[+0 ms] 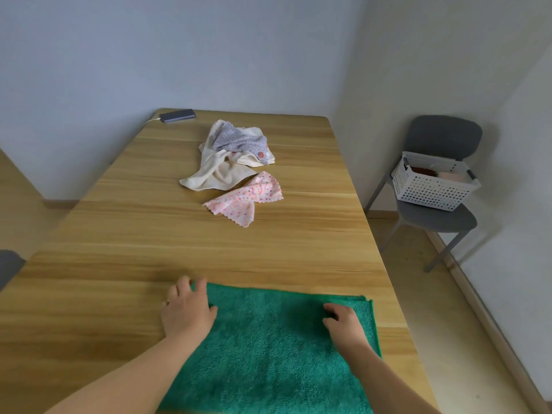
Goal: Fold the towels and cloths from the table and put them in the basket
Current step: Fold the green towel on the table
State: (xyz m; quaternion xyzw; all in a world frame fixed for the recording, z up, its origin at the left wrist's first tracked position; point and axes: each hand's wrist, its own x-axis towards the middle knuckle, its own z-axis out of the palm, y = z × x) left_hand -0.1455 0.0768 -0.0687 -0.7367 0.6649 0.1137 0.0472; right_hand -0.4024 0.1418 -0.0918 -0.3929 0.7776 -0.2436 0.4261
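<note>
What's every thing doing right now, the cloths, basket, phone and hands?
green towel: lying flat.
cream towel: crumpled.
grey cloth: bunched on the cream towel.
pink cloth: rumpled, unfolded.
basket: on the chair, holding some things.
phone: lying flat, cable attached.
left hand: resting on the green towel's far corner.
right hand: resting on the green towel.

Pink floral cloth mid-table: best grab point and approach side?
Pinch the pink floral cloth at its pointed near corner, coming top-down from the person's side of the table. That corner lies flat and juts clear of the rest; the middle is bunched, and the far edge sits close to the cream towel.
</note>
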